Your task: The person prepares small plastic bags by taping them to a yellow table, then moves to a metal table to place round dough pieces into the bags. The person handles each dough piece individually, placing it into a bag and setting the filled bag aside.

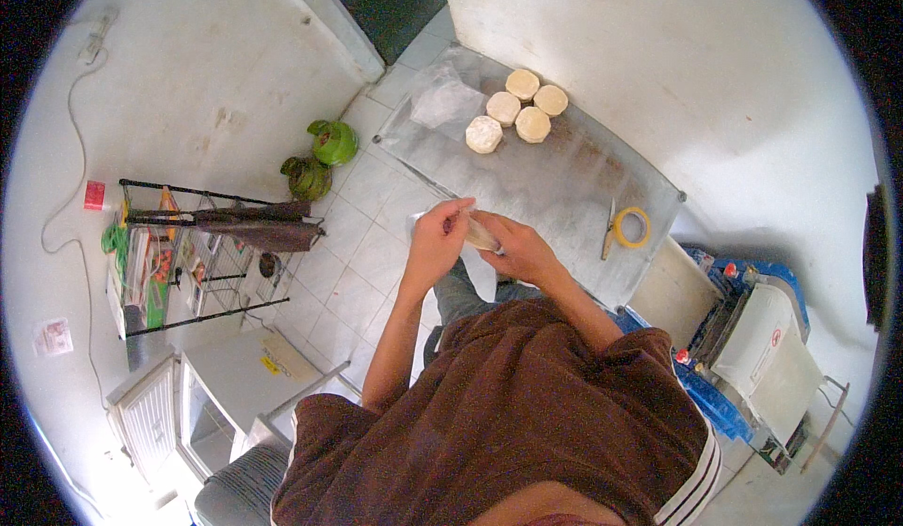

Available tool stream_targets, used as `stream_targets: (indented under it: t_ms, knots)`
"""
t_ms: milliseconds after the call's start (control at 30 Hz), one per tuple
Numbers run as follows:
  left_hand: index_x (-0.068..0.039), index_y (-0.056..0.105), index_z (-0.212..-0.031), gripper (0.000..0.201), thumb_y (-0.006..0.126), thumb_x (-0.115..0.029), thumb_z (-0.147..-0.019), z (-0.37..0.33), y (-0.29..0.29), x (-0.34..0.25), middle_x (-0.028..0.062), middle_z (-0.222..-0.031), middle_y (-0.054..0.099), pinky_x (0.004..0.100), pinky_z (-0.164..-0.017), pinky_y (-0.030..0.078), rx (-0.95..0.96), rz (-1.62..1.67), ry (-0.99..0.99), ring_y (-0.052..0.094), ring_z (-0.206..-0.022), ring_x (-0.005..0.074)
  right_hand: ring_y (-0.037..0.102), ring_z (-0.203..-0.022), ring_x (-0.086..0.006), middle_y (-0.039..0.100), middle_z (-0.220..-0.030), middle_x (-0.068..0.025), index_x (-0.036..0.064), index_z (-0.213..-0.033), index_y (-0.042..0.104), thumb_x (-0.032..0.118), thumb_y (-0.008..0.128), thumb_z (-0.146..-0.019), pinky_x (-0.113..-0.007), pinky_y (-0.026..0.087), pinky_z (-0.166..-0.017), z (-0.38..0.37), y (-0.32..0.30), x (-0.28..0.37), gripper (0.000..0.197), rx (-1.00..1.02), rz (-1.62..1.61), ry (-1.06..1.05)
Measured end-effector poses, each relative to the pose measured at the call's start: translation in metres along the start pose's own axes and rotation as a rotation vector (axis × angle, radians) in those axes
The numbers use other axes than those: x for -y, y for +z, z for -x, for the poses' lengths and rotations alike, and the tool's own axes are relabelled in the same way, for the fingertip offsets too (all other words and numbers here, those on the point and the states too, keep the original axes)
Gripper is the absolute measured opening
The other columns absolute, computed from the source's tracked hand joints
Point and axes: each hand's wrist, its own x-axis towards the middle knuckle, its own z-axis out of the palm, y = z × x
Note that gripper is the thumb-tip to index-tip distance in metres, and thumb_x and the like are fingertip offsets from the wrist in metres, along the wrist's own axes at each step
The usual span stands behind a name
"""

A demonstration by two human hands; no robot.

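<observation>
My left hand (435,247) and my right hand (519,249) meet in front of my body, just off the near edge of the metal table (555,183). Fingers of both are closed round a pale, flattish bundle (482,234) that seems to be in clear plastic. Most of it is hidden by the fingers. Farther off on the table stand several pale round stacks of thin discs (503,108), dusted with white. A heap of clear plastic bags (446,103) lies to their left. Scissors (609,230) rest beside a yellow tape roll (631,228) at the right.
A blue and white machine (752,338) stands right of the table. Left are a wire rack (207,253) with packets and a dark cloth, two green gas cylinders (333,142) and a white cabinet (235,385) with its door open. White walls border the table's far side.
</observation>
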Motion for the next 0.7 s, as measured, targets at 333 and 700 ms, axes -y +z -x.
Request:
stream_targets:
  t_ms: [333, 700]
  knots:
    - [0.0, 0.052, -0.134, 0.042, 0.059, -0.004, -0.093, 0.017, 0.017, -0.033, 0.0207, -0.107, 0.063, 0.0438, -0.089, 0.049, -0.116, -0.499, 0.307, 0.061, -0.102, 0.0395, 0.069, -0.117, -0.037, 0.066, -0.134, -0.0223, 0.0056, -0.143, 0.055, 0.01, 0.077, -0.085, -0.042, 0.056, -0.097, -0.007, 0.013, 0.005, 0.063, -0.284, -0.425, 0.18]
    - [-0.001, 0.051, -0.121, 0.029, 0.059, 0.003, -0.093, 0.012, 0.008, -0.027, 0.0182, -0.111, 0.061, 0.0386, -0.092, 0.055, -0.084, -0.24, 0.229, 0.066, -0.107, 0.0325, 0.063, -0.121, -0.0209, 0.064, -0.131, -0.0128, 0.002, -0.147, 0.046, 0.007, 0.076, -0.091, -0.036, 0.053, -0.102, -0.015, 0.015, 0.01, 0.064, -0.45, -0.815, 0.298]
